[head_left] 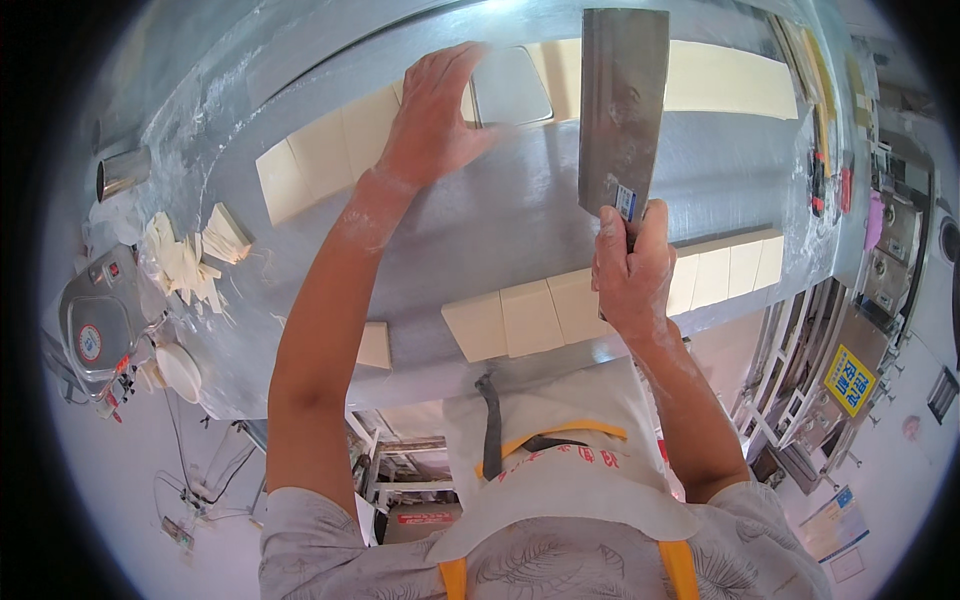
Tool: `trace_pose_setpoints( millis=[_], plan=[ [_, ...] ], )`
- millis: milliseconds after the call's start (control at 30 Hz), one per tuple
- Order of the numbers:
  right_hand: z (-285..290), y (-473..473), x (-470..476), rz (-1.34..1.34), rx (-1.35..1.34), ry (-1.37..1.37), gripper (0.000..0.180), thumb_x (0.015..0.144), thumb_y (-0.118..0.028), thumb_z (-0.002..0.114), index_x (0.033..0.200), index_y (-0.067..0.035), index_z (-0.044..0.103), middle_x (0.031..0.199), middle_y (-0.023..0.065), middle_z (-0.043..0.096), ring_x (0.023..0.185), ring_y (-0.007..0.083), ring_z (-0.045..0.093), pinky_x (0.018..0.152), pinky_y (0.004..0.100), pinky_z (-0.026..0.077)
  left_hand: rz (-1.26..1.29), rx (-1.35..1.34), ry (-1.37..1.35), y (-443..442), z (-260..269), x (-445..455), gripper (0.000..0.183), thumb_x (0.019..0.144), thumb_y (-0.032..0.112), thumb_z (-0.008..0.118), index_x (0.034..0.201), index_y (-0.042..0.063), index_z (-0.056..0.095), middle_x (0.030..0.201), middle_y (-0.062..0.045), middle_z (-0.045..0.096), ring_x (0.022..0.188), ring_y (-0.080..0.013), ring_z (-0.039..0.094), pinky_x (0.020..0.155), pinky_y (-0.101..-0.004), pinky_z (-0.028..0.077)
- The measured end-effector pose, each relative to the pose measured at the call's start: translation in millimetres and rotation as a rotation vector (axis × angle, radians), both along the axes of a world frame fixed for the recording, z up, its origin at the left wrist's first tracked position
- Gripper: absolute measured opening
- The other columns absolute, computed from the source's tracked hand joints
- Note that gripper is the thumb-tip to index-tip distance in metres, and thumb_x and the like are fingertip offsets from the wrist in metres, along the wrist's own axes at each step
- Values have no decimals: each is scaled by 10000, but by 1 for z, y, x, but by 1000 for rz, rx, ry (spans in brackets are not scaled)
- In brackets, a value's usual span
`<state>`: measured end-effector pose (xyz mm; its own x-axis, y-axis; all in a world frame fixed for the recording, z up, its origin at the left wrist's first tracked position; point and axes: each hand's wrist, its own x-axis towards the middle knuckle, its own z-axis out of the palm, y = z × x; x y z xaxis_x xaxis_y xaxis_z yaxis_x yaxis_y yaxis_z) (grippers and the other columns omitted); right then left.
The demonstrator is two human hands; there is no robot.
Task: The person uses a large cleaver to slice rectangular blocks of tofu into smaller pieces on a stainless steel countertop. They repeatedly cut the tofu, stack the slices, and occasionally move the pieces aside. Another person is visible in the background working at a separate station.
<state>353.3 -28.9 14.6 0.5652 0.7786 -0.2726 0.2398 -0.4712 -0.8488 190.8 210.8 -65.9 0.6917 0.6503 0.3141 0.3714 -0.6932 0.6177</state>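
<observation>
My right hand [634, 270] grips the handle of a broad cleaver [622, 105], its blade pointing away from me and overlapping the long dough strip [727, 79] in the view. My left hand [439, 112] has its fingers bent and apart, blurred at the tips, with nothing seen between them. It is beside a flat metal plate [514, 86] with rounded corners that lies along the strip. To the left of that hand, the dough is divided into rectangular pieces [319, 154]. A nearer row of cut dough pieces [532, 315] runs partly behind my right hand.
Dough scraps [180, 259] and a layered dough stack [227, 234] lie left on the metal worktop [480, 225]. Beyond them are a metal cup [124, 172], a weighing scale [97, 322] and a white bowl [178, 373]. Utility knives [817, 184] lie at the right. One dough piece [375, 345] is near my left forearm.
</observation>
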Motion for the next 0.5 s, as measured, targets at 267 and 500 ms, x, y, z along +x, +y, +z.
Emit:
trace_pose_setpoints(
  millis=[267,500],
  plan=[
    [-4,0,-6,25,5,-26,198,1090,-85,638,1022,-16,466,682,161,609,546,268,632,515,396,464,-24,10,-7,3,-1,-5,993,714,327,1009,1550,124,516,1516,-128,586,1431,-350,505,1216,-486,368],
    [-6,2,-9,45,18,-54,203,1079,-67,643,1013,-12,459,666,173,594,526,326,622,498,406,454,-21,-22,3,5,-2,-6,977,714,336,1009,1539,117,534,1513,-140,588,1425,-358,511,1211,-487,382]
  ],
)
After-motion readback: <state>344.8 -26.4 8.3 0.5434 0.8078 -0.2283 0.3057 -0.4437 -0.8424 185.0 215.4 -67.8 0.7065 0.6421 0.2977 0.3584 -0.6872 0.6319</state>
